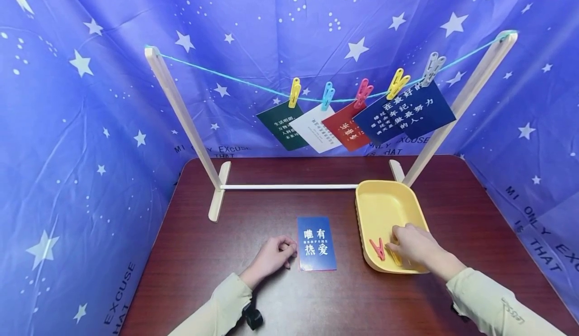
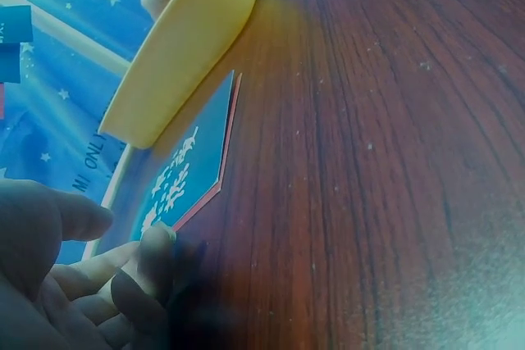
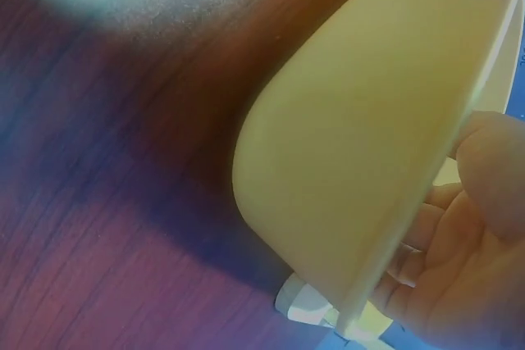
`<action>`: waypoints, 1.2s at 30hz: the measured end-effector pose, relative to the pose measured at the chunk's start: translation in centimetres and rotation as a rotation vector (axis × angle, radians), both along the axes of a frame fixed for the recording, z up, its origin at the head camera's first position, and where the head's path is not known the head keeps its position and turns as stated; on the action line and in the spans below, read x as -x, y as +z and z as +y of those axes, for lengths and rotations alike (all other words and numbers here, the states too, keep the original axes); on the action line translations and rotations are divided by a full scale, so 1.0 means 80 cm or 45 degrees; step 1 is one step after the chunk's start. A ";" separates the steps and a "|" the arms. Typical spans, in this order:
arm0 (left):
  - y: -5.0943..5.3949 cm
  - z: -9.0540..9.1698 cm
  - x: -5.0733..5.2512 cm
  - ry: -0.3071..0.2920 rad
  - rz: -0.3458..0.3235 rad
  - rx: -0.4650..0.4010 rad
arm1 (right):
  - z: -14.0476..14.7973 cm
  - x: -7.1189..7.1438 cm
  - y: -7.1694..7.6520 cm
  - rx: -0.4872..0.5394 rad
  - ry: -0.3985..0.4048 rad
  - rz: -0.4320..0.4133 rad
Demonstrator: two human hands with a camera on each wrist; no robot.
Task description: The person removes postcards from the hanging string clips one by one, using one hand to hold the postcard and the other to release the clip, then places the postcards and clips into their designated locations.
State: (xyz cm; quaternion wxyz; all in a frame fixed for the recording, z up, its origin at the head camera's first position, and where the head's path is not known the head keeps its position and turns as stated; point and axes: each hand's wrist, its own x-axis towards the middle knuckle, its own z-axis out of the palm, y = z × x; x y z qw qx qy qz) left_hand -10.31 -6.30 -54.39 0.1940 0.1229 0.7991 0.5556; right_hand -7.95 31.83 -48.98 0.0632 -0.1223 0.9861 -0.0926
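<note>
My left hand rests on the table at the left edge of a blue card with white characters, fingers loosely curled and holding nothing. In the left wrist view, a fingertip of this hand is close to the blue card, and a red edge shows under it. My right hand reaches into the yellow basket, beside a yellow clip and a red clip. From the right wrist, the basket wall hides the fingertips of that hand, so any grip is hidden.
A cyan string sags between two wooden posts at the back. Several cards, such as a green one and a red one, hang from it by coloured clips. A white rod joins the stand's feet behind the blue card.
</note>
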 end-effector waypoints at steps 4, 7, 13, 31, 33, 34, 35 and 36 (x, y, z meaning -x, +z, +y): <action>0.000 0.002 0.000 0.008 0.003 -0.016 | 0.002 0.001 -0.003 0.011 -0.004 -0.021; 0.000 0.003 -0.002 0.015 0.003 -0.018 | 0.002 0.000 -0.005 0.008 -0.034 -0.065; -0.002 0.003 -0.006 0.017 -0.005 -0.018 | -0.002 -0.003 -0.003 -0.005 -0.094 -0.108; 0.002 -0.002 0.000 0.028 0.038 0.010 | -0.004 0.004 0.008 -0.045 -0.126 -0.073; 0.004 -0.002 0.000 0.030 0.030 -0.001 | -0.004 0.004 0.008 -0.053 -0.133 -0.062; 0.004 -0.002 0.000 0.031 0.025 -0.007 | -0.003 0.003 0.007 -0.054 -0.133 -0.052; 0.005 -0.002 0.000 0.034 0.019 -0.014 | -0.003 0.003 0.007 -0.061 -0.131 -0.038; 0.005 -0.002 0.000 0.036 0.017 -0.019 | -0.002 0.003 0.006 -0.067 -0.128 -0.022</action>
